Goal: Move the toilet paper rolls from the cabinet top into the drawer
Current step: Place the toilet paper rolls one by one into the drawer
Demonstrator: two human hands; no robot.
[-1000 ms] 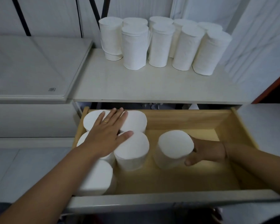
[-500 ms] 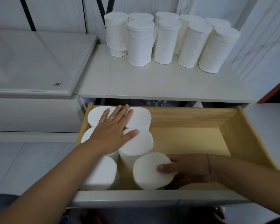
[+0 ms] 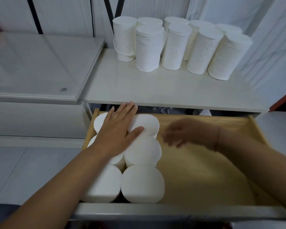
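White toilet paper rolls (image 3: 139,151) stood packed along the left side of the pale wooden drawer (image 3: 205,171). The newest roll (image 3: 143,184), gripped mid-drawer by the right hand (image 3: 188,133) a second before, now stood released at the front edge. That hand hovered empty, fingers loose but blurred. The left hand (image 3: 117,131) lay flat on the back rolls. More waited at the white cabinet top's (image 3: 155,86) back edge, the rear ones partly hidden.
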